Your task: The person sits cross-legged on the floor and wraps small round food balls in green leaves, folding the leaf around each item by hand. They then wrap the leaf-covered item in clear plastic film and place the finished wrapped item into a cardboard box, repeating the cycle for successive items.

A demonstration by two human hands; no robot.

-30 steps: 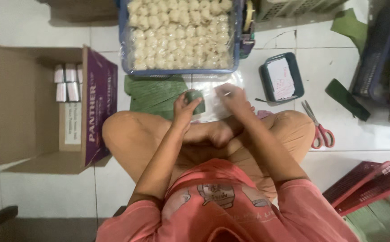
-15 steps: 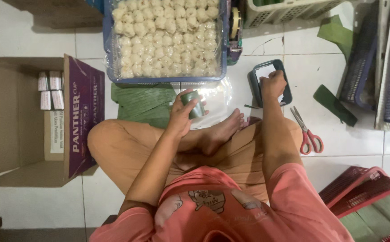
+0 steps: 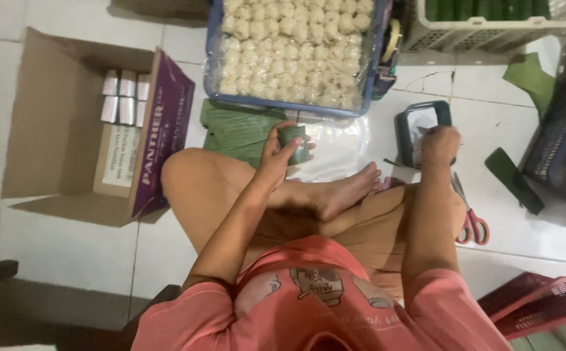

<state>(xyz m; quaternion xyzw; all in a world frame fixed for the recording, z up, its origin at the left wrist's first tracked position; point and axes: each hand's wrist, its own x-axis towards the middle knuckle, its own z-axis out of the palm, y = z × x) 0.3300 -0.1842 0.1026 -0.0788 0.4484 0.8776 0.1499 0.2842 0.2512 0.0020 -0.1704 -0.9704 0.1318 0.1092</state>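
Leaf-wrapped roll (image 3: 294, 143) gripped in left hand (image 3: 276, 156), right hand (image 3: 440, 145) fingering dark tray's (image 3: 405, 133) edge

Home food-packing spot: white tiled floor (image 3: 68, 253), blue tray of pale dough balls (image 3: 293, 49) far, folded banana leaves (image 3: 237, 133), cardboard box (image 3: 68, 123) left, plastic crates (image 3: 491, 23) far right.

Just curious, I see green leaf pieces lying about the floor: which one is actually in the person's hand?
The small rolled green leaf parcel, gripped upright in the left hand. The flat leaf stack beneath it and the dark leaf strip right of the scissors lie untouched.
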